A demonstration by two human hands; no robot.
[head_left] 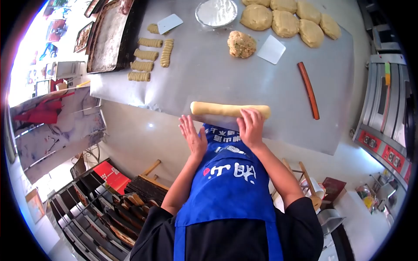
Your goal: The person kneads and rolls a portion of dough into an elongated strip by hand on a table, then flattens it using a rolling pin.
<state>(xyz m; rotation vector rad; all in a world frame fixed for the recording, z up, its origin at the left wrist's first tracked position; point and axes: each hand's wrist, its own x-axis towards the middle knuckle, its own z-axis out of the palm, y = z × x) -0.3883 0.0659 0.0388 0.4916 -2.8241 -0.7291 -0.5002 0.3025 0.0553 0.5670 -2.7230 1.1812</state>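
A long, smooth, pale yellow dough log [217,109] lies along the near edge of the metal table. My right hand [251,128] has its fingers bent over the log's right end, with the thumb on the near side. My left hand [193,137] is open, fingers stretched, just off the table edge below the log's left end and apart from it. Farther back sit a lumpy, speckled ball of filling [241,44] and a white scraper [271,49]. A reddish-brown wooden rolling stick [308,90] lies to the right.
Several ridged dough pieces [146,55] lie at left beside another white scraper [170,23]. A dark baking tray [109,37] stands at the far left. A bowl of white powder [216,12] and several dough lumps [285,24] are at the back.
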